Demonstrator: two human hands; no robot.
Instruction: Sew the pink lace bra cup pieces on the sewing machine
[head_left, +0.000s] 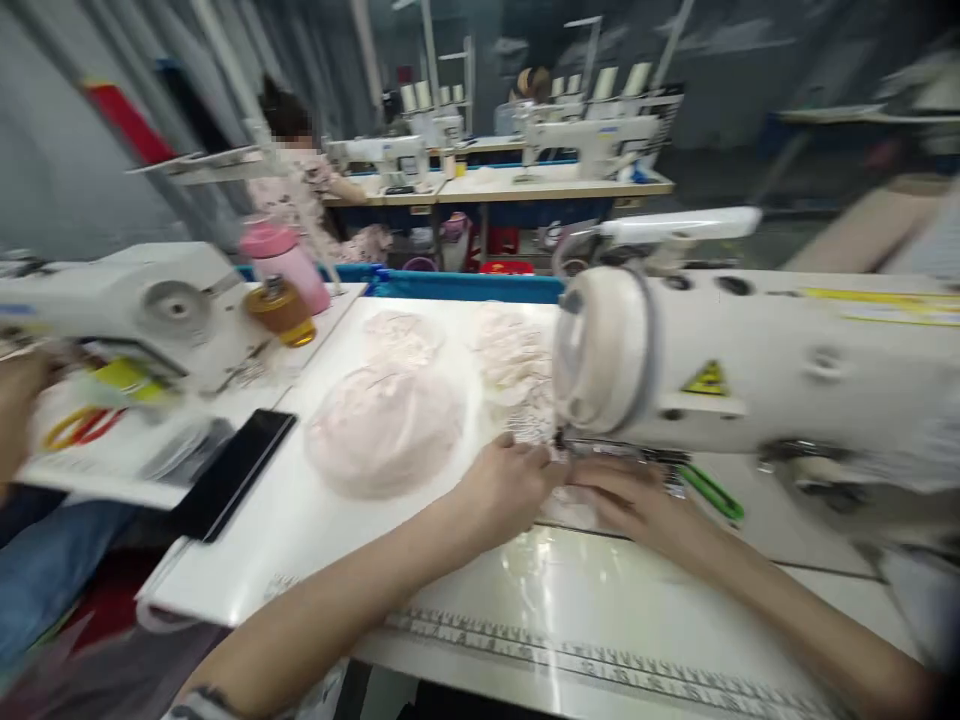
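Both of my hands are close together at the needle end of a white sewing machine (720, 350). My left hand (514, 490) has its fingers curled onto pale pink gathered fabric (525, 385) just left of the needle area. My right hand (626, 495) lies with fingers bent over the same fabric beside the presser foot, its fingertips partly hidden. Behind the left hand, the fabric runs back along the table. A rounded pile of pale pink fabric (386, 430) sits to the left, with a smaller gathered piece (401, 340) behind it.
Right of my hand lies a green thread snipper (712, 492). A black phone (236, 475) rests on the table's left side. A pink bottle (285, 260) and an amber bottle (281, 312) stand farther back. A measuring tape (585, 660) runs along the front edge. Co-workers sit nearby.
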